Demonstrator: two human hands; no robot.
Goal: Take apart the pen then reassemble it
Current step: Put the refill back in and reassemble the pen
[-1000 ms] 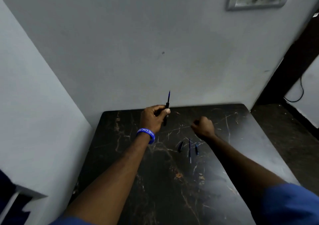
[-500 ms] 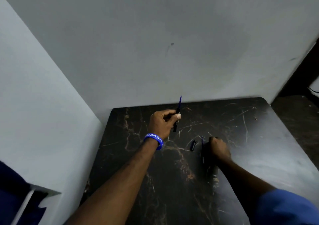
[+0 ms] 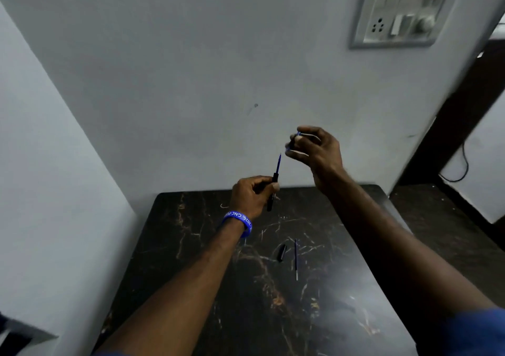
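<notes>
While both hands (image 3: 252,194) hover, parts (image 3: 281,252) dot dark marble-patterned table (image 3: 191,246), seemingly.

A black tabletop (image 3: 207,287) veined with pale and orange-brown streaks, in the manner of marble, is seen across the lower middle of the frame. A blue wristband (image 3: 237,221) printed with white lettering is worn just left of centre. A pen part (image 3: 274,185) at centre is coloured black along its lower length and blue along its thin upper end. A small blue piece (image 3: 293,142), blurred, is seen right of centre. On the tabletop, a short black piece (image 3: 281,252) and a thin blue refill (image 3: 296,258) with a pale tip are seen. Pale grey-white walls (image 3: 177,68) fill the upper frame; a grey-white switch plate (image 3: 401,11) is set at upper right. A blue sleeve (image 3: 475,334) is seen at lower right.
</notes>
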